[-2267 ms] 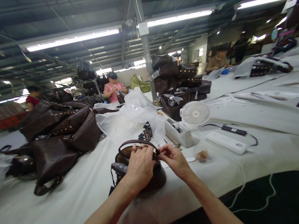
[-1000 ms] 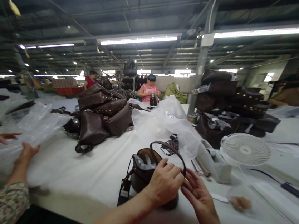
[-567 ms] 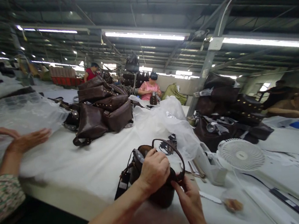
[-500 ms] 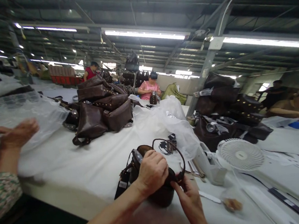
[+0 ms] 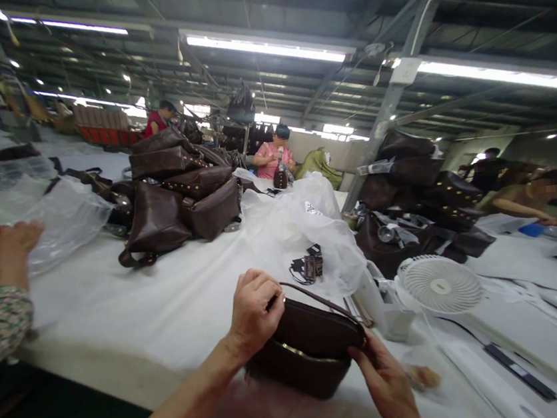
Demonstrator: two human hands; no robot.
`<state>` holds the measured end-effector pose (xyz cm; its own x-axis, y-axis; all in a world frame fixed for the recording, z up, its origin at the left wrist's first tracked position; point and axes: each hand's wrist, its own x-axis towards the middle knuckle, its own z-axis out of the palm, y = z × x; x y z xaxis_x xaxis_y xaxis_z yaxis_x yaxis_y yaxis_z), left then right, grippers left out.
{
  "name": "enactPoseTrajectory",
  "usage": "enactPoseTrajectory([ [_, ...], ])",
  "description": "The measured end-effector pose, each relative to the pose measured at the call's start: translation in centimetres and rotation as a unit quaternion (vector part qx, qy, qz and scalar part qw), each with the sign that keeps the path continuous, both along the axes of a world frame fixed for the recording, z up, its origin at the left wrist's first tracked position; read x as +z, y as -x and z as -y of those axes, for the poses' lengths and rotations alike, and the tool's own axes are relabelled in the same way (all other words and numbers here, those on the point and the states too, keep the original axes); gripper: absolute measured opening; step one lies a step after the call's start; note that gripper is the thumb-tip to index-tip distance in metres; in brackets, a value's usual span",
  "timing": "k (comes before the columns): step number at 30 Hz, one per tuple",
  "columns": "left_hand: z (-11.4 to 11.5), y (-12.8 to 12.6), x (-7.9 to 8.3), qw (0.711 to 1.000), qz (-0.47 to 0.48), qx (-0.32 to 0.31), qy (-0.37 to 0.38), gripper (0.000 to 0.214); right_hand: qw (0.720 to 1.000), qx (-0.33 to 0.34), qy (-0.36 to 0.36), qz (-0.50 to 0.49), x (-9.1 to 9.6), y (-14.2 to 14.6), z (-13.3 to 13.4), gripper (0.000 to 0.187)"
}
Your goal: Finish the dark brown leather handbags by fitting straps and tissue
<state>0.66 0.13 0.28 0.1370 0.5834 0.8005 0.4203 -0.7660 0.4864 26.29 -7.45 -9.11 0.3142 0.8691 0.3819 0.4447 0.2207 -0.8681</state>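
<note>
A dark brown leather handbag [image 5: 300, 361] stands on the white table edge in front of me, with a gold zipper line across its front and a thin strap [image 5: 318, 296] arching over its top. My left hand [image 5: 257, 309] is closed in a pinch at the bag's upper left corner; what exactly lies between the fingertips is hidden. At the other end, my right hand [image 5: 385, 378] grips the bag's right side, thumb on the front and fingers behind. Just beyond the bag lie black hang tags [image 5: 309, 264] with cords.
Brown bags are piled at the left [image 5: 180, 186] and right [image 5: 404, 208]. Clear plastic wrap [image 5: 304, 219] is heaped mid-table. A white fan [image 5: 441, 284] stands right, near a power strip [image 5: 521, 372]. A co-worker's hand [image 5: 8, 246] rests on plastic sheets at far left.
My left hand has moved left from over the bag's middle to its corner. The bag's gaping top has drawn together and its front shows. My right hand has shifted right; the co-worker's hand moved left.
</note>
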Motion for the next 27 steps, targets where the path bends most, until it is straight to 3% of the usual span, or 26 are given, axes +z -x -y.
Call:
enactPoseTrajectory([
  [2,0.0,0.2,-0.3,0.998,0.032,-0.048,0.04,0.017,1.0,-0.008,0.002,0.026,0.5,-1.2,-0.7,0.045],
  [5,0.1,0.2,-0.9,0.991,0.062,-0.068,0.094,0.014,0.994,-0.03,-0.028,0.106,2.7,-1.3,-2.0,0.042],
  [9,0.6,0.2,-1.2,0.981,0.067,-0.12,0.136,0.009,0.963,-0.07,-0.142,0.218,6.7,2.8,-2.0,0.031],
  [11,0.7,0.7,-1.2,0.972,0.067,-0.165,0.155,0.006,0.957,0.002,-0.154,0.245,8.2,5.9,-1.3,0.03],
  [13,0.7,1.7,-1.4,0.951,0.058,-0.238,0.19,0.015,0.956,0.065,-0.129,0.254,9.1,8.7,-0.8,0.037],
  [15,0.4,2.8,-1.9,0.915,0.06,-0.319,0.241,0.031,0.961,0.08,-0.099,0.246,9.4,10.6,-0.6,0.042],
  [18,-0.3,4.2,-3.1,0.863,0.134,-0.384,0.301,0.038,0.962,0.086,-0.082,0.244,9.1,11.6,-1.0,0.031],
  [22,-0.7,4.4,-4.3,0.817,0.229,-0.409,0.336,0.025,0.961,0.074,-0.094,0.251,8.5,11.4,-1.4,0.022],
  [27,-0.6,3.2,-2.9,0.777,0.258,-0.404,0.408,0.018,0.959,0.071,-0.117,0.249,8.5,11.2,-1.3,0.022],
])
